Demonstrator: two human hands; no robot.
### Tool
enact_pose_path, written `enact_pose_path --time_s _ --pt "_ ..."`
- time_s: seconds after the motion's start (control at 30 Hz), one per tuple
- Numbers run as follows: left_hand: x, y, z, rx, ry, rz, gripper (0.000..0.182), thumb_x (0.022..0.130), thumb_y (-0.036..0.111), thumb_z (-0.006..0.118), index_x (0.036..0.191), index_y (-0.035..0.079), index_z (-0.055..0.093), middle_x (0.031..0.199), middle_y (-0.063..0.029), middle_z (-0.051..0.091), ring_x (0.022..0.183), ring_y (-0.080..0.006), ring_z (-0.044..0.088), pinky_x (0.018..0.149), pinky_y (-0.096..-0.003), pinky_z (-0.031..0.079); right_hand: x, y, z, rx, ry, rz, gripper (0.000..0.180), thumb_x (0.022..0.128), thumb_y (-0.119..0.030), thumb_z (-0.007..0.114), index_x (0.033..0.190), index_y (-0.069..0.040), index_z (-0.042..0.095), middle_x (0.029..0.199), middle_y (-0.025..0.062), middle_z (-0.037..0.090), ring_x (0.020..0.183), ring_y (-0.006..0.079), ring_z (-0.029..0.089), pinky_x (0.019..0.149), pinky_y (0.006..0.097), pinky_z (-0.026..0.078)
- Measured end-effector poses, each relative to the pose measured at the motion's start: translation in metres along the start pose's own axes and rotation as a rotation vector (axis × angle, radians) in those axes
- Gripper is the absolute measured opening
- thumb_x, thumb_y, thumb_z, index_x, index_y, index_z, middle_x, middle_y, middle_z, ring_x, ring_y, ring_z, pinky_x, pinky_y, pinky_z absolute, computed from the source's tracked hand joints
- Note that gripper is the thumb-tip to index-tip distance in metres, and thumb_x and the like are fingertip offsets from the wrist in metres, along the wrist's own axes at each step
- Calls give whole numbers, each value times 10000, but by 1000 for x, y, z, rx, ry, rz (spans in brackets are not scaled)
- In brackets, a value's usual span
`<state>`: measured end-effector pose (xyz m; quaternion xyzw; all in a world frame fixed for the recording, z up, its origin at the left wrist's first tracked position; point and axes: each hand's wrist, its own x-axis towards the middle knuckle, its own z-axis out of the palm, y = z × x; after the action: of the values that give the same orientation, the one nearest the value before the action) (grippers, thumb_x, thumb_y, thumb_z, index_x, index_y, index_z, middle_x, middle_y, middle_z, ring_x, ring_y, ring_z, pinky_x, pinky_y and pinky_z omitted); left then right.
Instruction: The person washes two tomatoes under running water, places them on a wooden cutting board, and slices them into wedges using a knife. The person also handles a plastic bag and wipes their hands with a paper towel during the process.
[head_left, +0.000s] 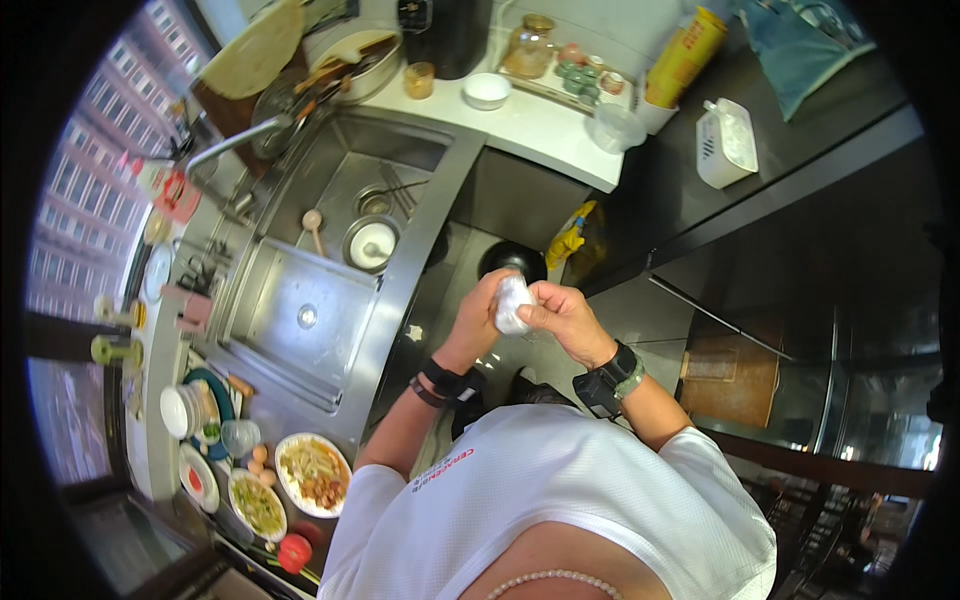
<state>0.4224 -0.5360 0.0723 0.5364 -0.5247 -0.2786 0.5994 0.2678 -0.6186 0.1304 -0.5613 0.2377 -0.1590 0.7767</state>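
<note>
Both hands meet in front of my body, above the floor beside the sink. My left hand (476, 315) is closed around a white, plastic-wrapped bundle (513, 304); what it contains cannot be told. From the other side, my right hand (568, 319) pinches the bundle between thumb and fingers. Just beyond the hands a round black container (513, 262) stands on the floor, partly hidden by them. A yellow plastic bag (568, 241) lies next to that container.
Left of me is a steel sink (409, 277) holding a metal bowl (352, 251) and a ladle (313, 220). Nearer stand plates of food (313, 474), eggs (260, 454) and a tomato (295, 553). A white plastic basket (726, 146) rests on the dark counter at right.
</note>
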Motion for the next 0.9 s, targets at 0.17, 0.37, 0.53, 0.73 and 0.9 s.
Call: enact_pose_path --time_s 0.17,0.37,0.53,0.73,0.9 --pt "41 -9 73 -517 176 -245 358 924 -28 520 1281 -4 515 1207 -84 596 1094 -156 568 957 -306 452 9 -7 -34 -114 306 -300 162 940 -120 620 1061 -13 633 1041 32 642 967 139 581 863 280 452" --pt "117 28 66 -1145 -325 -612 382 995 156 445 1324 -35 474 1296 -114 573 1154 -219 577 987 -389 459 14 -31 -88 -1294 444 -772 85 840 -80 642 915 -55 612 874 70 545 871 247 548 903 416 363" --pt "174 28 83 -756 -398 -700 378 971 117 543 1308 -50 506 1190 -115 630 1045 -187 630 871 -319 522 10 -45 -127 -1250 431 -776 100 840 -59 640 938 -63 621 869 59 562 848 240 563 889 436 385" --pt "238 45 124 -432 -519 -719 410 885 6 620 1280 -58 534 1085 -97 658 878 -127 648 696 -229 523 2 -64 -173 -1131 463 -673 107 832 -44 647 938 -48 628 859 76 589 845 257 585 911 413 408" --pt "294 39 155 -331 -568 -477 433 844 -42 613 1273 -40 553 1027 -61 665 841 -96 630 716 -215 506 -2 -102 -177 -1160 780 -750 252 801 -10 655 1053 6 645 967 142 647 934 314 624 959 450 438"
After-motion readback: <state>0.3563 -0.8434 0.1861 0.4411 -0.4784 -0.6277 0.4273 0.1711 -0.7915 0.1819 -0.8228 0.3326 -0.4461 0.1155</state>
